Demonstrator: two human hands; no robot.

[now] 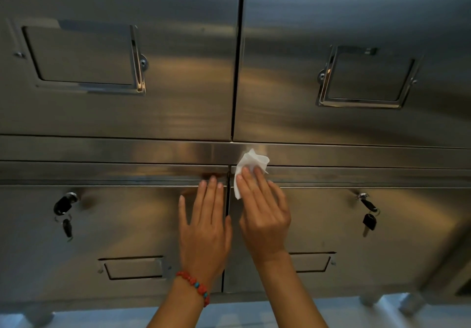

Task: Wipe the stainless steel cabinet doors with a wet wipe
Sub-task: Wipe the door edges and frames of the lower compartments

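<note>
We note the left hand (204,225) laid flat, bracing the lower left door (114,225), while the right hand (263,215), fingers extended, presses the wet wipe (248,165) along the lower right door (344,225) top edge.

cabinet doors (153,113): brushed silver-grey steel, warm brownish glare toward the centre
wet wipe (251,165): plain white, just past 12 o'clock of centre
bracelet (196,285): red-orange beads with a few turquoise ones, at 6 o'clock
left keys (63,210): black heads, silver ring, at 9 o'clock
right keys (369,215): black heads, at 3 o'clock
floor (242,312): pale bluish grey
</note>
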